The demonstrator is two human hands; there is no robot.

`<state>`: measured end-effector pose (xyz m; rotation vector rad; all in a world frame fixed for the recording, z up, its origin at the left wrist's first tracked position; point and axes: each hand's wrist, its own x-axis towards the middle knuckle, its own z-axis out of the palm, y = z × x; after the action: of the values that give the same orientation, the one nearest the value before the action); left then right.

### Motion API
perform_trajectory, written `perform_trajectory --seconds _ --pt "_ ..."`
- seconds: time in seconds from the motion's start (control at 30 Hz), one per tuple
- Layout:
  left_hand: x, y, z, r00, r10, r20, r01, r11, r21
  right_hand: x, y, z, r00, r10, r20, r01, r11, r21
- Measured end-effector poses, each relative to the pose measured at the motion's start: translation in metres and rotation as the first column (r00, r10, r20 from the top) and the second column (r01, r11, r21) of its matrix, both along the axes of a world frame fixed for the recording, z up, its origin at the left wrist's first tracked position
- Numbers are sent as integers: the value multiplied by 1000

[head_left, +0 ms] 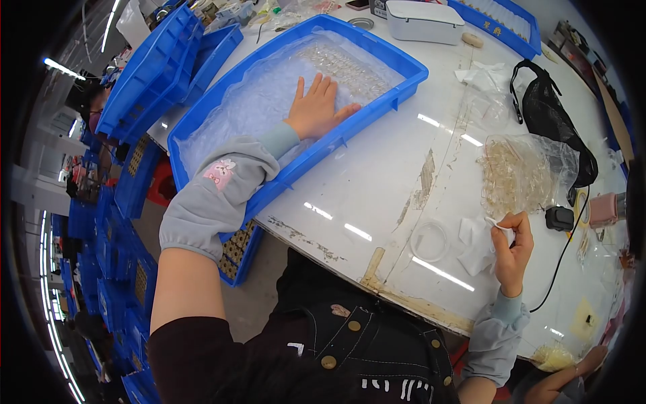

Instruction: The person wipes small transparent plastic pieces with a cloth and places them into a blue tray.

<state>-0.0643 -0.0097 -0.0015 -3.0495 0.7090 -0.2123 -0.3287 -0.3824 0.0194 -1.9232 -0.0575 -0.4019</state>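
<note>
My left hand (pixel 316 108) lies flat, fingers spread, on the clear plastic film (pixel 249 101) that lines a large blue tray (pixel 296 168). Just beyond its fingertips, rows of small clear and gold-tinted pieces (pixel 350 67) rest on the film. At the right, my right hand (pixel 513 252) pinches a crumpled white tissue (pixel 501 232) between thumb and fingers. Another white sheet (pixel 474 249) lies on the table beside that hand, with a clear round ring or lid (pixel 428 242) to its left. Above the hand sits a clear bag of small gold-tinted pieces (pixel 515 175).
Stacked blue trays (pixel 151 67) stand at the upper left. A white lidded box (pixel 424 20) and another blue tray (pixel 501 23) are at the back. A black mesh bag (pixel 548 108), a small black case (pixel 559 218) and a cable lie right. Another person's hand (pixel 592 360) shows lower right.
</note>
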Motion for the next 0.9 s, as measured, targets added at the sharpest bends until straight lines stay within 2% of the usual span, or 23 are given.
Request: perform_trajectory --seconds 0.17,0.27,0.37,0.47,0.57,0.67,0.77,0.9 --pt "-5 -1 1 990 -103 101 106 994 -19 -2 -3 -1 999 6 -35 -6 1000 3" --pt "-7 -4 5 995 -95 23 95 995 -7 0 -1 -1 1000 -3 -6 3 1000 2" --pt "-7 -1 5 992 -100 76 103 994 -37 -1 0 0 1000 -6 -3 6 1000 -2" --pt "0 9 8 981 -76 181 104 983 -154 -1 0 1 1000 -6 0 6 1000 -1" --pt "7 26 25 993 21 113 3 978 -210 -1 1 1 1000 -6 -3 6 1000 2" --pt "14 46 25 991 33 133 5 960 -279 -1 1 0 1000 -3 10 3 1000 3" --pt "17 55 19 988 -16 153 53 970 -239 -1 3 2 1000 -4 0 4 1000 13" --pt "20 49 11 993 -12 121 48 953 -299 -1 3 2 1000 -5 -4 5 1000 10"
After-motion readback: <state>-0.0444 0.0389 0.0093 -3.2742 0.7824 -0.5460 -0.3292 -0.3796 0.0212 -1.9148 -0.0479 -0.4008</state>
